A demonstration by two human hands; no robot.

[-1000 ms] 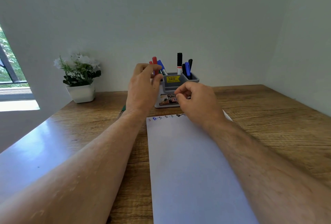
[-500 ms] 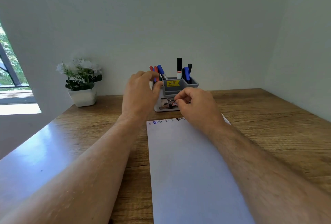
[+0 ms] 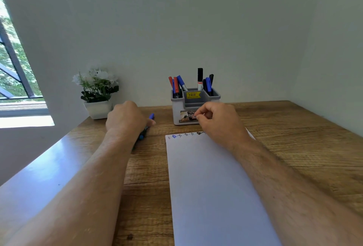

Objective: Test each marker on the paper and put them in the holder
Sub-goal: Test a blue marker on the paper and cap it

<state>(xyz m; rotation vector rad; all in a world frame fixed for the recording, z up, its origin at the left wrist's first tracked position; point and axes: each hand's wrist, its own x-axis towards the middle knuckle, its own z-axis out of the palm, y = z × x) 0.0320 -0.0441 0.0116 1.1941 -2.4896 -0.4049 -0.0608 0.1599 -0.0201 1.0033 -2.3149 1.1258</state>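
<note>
Reaching left of centre in the frame, the left hand [image 3: 126, 121] curled around a blue marker [image 3: 146, 127] lying on the wooden table [image 3: 294, 147], probably because it was the next one to test. The right hand [image 3: 218, 122] hovered over the top edge of the paper [image 3: 208, 186], fingers curled with fingertips pinched together; whether they held anything I could not tell. Small test scribbles [image 3: 186, 134] ran along that edge. Just above, at centre frame, the grey holder [image 3: 214, 96] already stood full of red, blue and black markers.

The left hand [image 3: 125, 120] hides most of a blue marker [image 3: 151, 116]; the paper's [image 3: 206, 186] marks are illegible.
</note>
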